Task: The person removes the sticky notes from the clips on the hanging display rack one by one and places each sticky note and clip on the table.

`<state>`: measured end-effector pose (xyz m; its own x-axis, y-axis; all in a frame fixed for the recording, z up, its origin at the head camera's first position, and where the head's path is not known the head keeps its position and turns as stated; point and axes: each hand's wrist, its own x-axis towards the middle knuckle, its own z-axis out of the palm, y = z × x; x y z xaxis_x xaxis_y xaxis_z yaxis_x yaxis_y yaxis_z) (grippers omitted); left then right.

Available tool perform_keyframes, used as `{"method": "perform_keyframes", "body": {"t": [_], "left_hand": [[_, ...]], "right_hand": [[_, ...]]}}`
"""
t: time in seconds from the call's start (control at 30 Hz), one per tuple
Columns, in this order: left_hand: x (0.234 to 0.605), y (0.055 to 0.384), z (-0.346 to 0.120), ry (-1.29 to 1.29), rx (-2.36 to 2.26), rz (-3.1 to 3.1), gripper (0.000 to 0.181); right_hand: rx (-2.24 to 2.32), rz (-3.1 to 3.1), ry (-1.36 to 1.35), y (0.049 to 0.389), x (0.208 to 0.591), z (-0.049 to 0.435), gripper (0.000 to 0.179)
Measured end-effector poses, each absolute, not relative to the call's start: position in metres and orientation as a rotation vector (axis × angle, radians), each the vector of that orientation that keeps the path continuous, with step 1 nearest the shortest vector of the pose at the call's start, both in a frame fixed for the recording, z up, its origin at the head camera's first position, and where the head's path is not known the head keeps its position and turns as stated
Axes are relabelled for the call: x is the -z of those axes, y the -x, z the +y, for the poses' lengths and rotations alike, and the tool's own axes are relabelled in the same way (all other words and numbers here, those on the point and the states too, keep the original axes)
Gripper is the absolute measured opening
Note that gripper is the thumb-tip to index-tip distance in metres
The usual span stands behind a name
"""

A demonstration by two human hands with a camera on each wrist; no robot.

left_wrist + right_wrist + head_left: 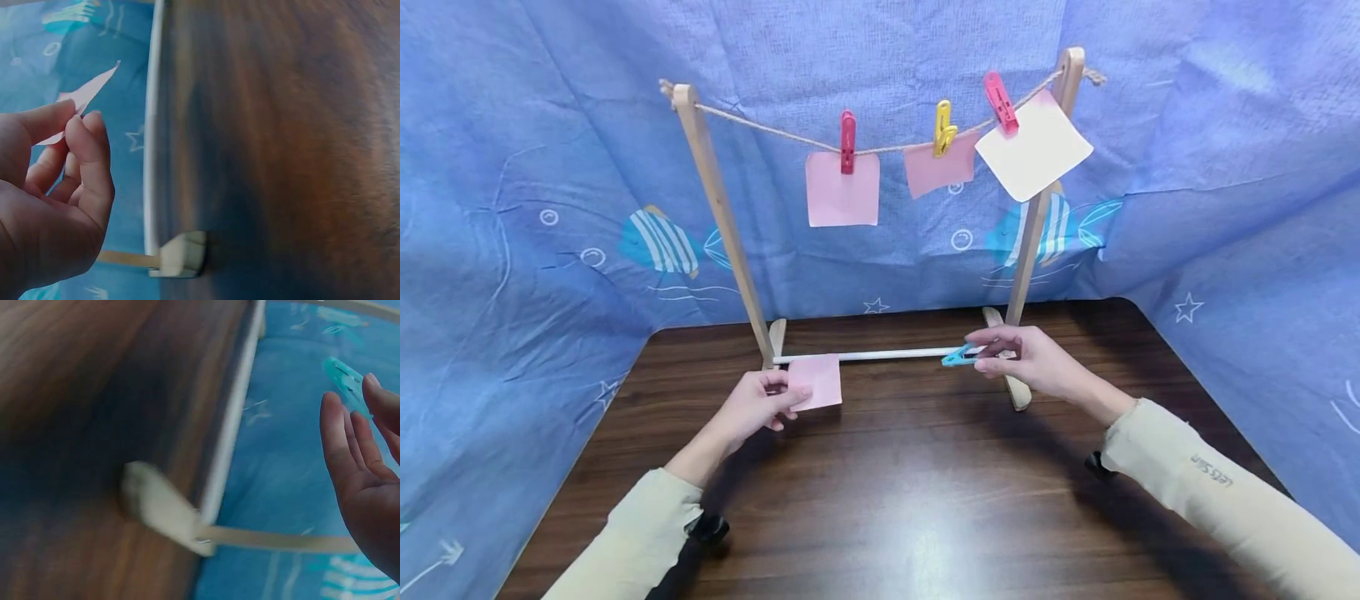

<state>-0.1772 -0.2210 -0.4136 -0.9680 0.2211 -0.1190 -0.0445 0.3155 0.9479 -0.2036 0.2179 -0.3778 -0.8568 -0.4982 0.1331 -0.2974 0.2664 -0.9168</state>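
Observation:
My left hand pinches a square pink sticky note between thumb and fingers, above the table's left half. The left wrist view shows the note nearly edge-on, its lower part behind the fingers of my left hand. Over the right foot of the wooden stand, my right hand holds a light-blue clothespin by one end, the other end pointing left. In the right wrist view the clothespin is partly covered by the thumb of my right hand.
A twine line spans two wooden posts joined low by a white rod. On it, a red clothespin, a yellow clothespin and a pink-red clothespin hold paper notes. Blue cloth hangs behind the dark table.

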Motion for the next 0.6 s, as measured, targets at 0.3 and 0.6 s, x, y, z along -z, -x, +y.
{"method": "perform_keyframes", "body": {"t": [0.3,0.6], "left_hand": [[0.439,0.176,-0.22,-0.036,-1.623,2.282,0.028],[0.455,0.173,-0.221,0.036,-1.496,2.331,0.025]], "right_hand": [[1.431,2.544,0.648,0.212,0.419,0.238,0.043],[1.268,2.631,0.651,0.216,0.44,0.251,0.041]]}}
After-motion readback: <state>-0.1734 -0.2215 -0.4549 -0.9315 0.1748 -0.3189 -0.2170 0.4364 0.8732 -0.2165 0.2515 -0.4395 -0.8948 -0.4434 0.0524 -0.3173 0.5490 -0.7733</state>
